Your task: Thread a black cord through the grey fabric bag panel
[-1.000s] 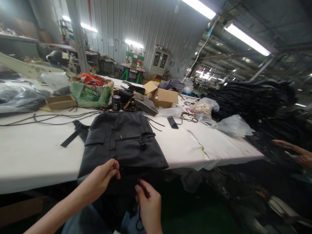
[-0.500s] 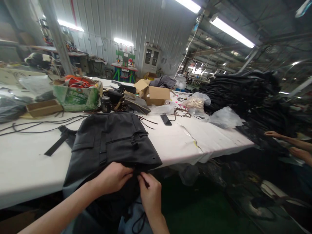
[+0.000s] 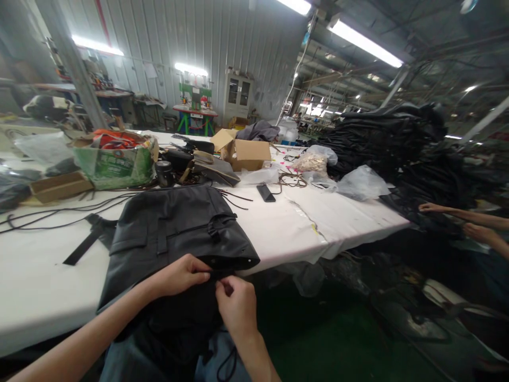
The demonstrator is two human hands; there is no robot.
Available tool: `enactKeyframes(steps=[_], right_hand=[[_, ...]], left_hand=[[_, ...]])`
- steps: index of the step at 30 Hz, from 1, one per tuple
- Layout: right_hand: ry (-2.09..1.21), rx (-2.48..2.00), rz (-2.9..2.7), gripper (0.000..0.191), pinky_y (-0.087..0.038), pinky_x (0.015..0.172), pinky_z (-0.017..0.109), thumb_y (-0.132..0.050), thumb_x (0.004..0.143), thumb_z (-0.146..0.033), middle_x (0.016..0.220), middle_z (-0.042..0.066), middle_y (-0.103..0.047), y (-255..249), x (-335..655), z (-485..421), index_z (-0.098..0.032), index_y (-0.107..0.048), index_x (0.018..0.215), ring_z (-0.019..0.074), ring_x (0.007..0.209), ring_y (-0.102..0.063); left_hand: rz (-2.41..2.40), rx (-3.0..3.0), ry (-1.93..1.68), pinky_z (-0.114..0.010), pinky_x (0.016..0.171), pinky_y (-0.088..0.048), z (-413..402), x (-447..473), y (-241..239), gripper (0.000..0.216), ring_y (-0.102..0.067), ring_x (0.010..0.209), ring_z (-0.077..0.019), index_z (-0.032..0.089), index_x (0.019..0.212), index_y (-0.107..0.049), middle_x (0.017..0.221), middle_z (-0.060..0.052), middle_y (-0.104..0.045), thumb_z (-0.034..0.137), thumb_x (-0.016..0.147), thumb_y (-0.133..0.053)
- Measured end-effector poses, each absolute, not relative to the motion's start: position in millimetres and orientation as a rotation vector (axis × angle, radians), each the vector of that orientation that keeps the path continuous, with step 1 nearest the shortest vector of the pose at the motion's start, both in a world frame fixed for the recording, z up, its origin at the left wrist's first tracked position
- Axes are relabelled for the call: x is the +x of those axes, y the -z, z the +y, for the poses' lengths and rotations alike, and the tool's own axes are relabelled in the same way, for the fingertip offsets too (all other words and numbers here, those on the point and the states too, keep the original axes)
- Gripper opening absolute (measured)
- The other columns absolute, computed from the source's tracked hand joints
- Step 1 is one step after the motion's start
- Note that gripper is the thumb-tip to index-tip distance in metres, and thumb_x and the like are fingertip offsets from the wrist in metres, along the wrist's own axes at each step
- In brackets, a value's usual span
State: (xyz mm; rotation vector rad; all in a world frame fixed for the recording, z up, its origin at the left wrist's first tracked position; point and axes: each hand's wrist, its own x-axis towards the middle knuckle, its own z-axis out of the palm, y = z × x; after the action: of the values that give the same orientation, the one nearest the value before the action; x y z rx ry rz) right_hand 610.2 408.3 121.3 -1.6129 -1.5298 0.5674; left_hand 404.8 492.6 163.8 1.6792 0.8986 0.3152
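A dark grey bag [image 3: 175, 228] lies flat on the white table [image 3: 40, 276], its open end hanging over the near edge toward me. My left hand [image 3: 181, 275] pinches the bag's rim at that edge, fingers closed on the fabric. My right hand [image 3: 235, 306] is closed in a pinch right beside it, holding a thin black cord [image 3: 226, 366] that hangs down between my knees. A black strap [image 3: 85, 241] sticks out from the bag's left side.
Behind the bag stand a green carton [image 3: 115, 162], a brown cardboard box [image 3: 244, 153], a black can [image 3: 162, 172], a phone [image 3: 265, 193] and plastic bags [image 3: 360, 183]. Black cords [image 3: 47, 212] trail left. Stacked black material [image 3: 389, 138] fills the right, where another person's hands [image 3: 469, 223] reach in.
My hands came together at the bag's near rim; the right hand rose to meet the left. The view swung right, and the other person's hands reached further in.
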Motion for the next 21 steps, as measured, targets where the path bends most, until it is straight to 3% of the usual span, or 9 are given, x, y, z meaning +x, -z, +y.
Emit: enactKeyframes(steps=[4,7,16,21], right_hand=[[-0.659,-1.624,-1.486,0.02,-0.039,0.059,0.03,-0.072,0.087,-0.02,0.067,0.006,-0.078,-129.6,609.3,414.0,-0.023,-0.082,0.07,0.0214,0.058,-0.07],[-0.706,-1.591,-1.425,0.021,-0.038,0.057,0.029,-0.072,0.084,-0.019,0.062,0.006,-0.076,-132.1,608.8,417.8,-0.022,-0.081,0.065,0.0219,0.057,-0.069],[-0.876,-1.484,-1.365,0.032,-0.042,0.059,0.026,-0.068,0.095,-0.034,0.067,0.005,-0.076,-124.6,609.9,415.3,-0.016,-0.08,0.071,0.0206,0.065,-0.067],[-1.119,-1.384,-1.203,0.03,-0.053,0.06,0.028,-0.065,0.094,-0.04,0.073,0.007,-0.077,-115.4,610.3,411.0,-0.018,-0.081,0.081,0.0265,0.071,-0.075]], left_hand=[[0.868,1.714,-0.352,-0.029,0.08,-0.052,488.8,404.2,-166.0,0.036,-0.073,0.09,-0.0239,0.019,0.12,-0.089,0.11,-0.004,-0.087,0.037,0.096,-0.069],[0.866,1.727,-0.357,-0.03,0.084,-0.055,488.2,403.9,-165.9,0.04,-0.077,0.097,-0.0273,0.021,0.127,-0.087,0.117,-0.003,-0.087,0.036,0.095,-0.069],[0.881,1.727,-0.363,-0.027,0.077,-0.052,482.4,403.2,-169.6,0.037,-0.076,0.094,-0.0256,0.024,0.124,-0.088,0.113,0.0,-0.087,0.034,0.091,-0.074],[1.051,1.791,-0.448,-0.027,0.068,-0.045,484.1,406.0,-166.8,0.042,-0.072,0.082,-0.0233,0.015,0.097,-0.09,0.088,-0.004,-0.084,0.051,0.097,-0.068]])
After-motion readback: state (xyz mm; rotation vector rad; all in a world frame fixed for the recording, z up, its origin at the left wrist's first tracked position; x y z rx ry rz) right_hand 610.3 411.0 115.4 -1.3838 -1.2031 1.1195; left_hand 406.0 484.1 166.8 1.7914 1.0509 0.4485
